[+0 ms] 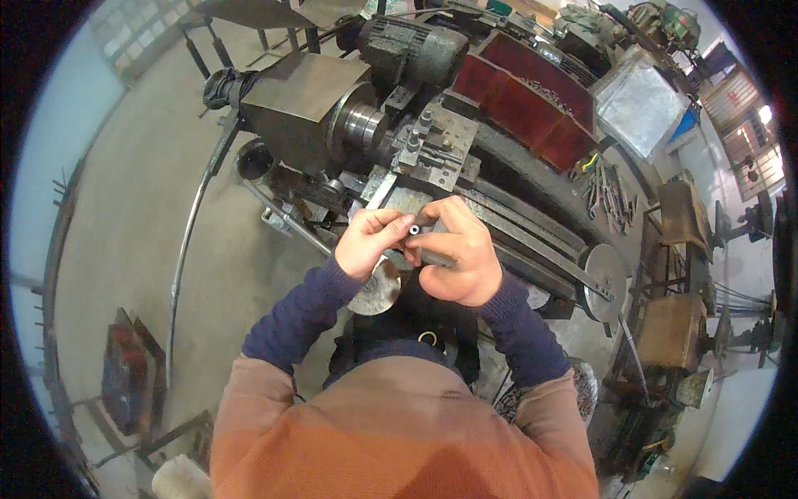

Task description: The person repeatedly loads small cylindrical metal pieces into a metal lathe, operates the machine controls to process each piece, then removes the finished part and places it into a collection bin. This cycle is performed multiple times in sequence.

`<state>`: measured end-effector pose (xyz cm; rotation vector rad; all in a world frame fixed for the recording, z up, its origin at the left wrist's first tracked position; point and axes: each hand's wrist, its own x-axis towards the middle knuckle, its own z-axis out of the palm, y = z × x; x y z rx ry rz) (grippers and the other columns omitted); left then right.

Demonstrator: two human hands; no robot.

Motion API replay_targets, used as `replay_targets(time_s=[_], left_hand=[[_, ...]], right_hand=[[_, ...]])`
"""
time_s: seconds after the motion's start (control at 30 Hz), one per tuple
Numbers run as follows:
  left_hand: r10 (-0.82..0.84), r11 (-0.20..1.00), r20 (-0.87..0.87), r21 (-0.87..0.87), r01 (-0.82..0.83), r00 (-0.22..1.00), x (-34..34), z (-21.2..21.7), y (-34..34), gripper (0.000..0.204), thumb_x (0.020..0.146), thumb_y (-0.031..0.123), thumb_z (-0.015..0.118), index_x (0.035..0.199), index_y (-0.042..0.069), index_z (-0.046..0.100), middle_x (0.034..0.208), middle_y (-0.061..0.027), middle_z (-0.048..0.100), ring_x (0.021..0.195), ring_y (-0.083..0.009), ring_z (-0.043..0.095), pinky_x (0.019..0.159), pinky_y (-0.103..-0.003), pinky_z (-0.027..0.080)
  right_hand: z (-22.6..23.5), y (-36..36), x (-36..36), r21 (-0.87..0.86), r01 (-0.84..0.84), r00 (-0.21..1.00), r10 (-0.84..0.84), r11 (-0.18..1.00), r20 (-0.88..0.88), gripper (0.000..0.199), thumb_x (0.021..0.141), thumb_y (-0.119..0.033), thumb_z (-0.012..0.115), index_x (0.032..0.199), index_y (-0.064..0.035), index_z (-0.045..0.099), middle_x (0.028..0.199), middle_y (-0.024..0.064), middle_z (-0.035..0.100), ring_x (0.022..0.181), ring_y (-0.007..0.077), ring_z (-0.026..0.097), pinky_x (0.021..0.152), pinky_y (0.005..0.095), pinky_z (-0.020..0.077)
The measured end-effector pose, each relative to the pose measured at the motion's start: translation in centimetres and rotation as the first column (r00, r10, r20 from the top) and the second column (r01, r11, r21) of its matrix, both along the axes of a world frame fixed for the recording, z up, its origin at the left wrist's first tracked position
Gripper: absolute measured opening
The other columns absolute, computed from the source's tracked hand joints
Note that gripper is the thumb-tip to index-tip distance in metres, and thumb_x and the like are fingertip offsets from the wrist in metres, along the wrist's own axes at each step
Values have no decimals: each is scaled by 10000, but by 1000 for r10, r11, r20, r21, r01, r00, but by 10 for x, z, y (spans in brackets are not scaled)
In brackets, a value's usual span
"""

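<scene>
A small ring-shaped metal piece (415,229) with a bright rim and a dark hole is held up in front of my body, between my two hands. My left hand (371,239) comes in from the left, its thumb and fingers closed against the piece. From the other side, my right hand (462,254) closes its thumb and forefinger around it. Fingers hide most of the piece, so its length cannot be seen. Just beyond the hands stands a lathe, with its tool post (426,143) and round chuck (362,126) apart from my fingers.
A grey headstock housing (303,91) and a motor (413,51) stand at the back. Right of them sits a dark red tray (524,104) with metal shavings. Several wrenches (609,195) lie farther right. A long lever (193,241) rises on the left; a handwheel (605,279) is at the right.
</scene>
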<state>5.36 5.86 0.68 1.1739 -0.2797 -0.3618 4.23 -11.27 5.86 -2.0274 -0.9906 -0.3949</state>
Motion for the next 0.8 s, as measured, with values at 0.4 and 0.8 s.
replay_targets(time_s=[0.4,0.8], left_hand=[[-50,997,-70,52,53,996,1,-2,-11,343,913,287,494,803,-17,609,661,-99,616,594,-161,606,591,-273,482],[-104,995,-236,-32,100,966,6,-6,-14,286,890,250,513,831,-20,588,676,-107,601,561,-196,596,546,-302,483]], right_hand=[[-32,-18,6,138,28,996,-16,990,-91,349,510,-90,591,849,-22,639,908,154,539,793,308,562,694,338,466],[-53,-25,8,212,31,980,12,977,-197,398,510,-147,587,880,-17,653,946,169,553,823,312,566,734,342,452]])
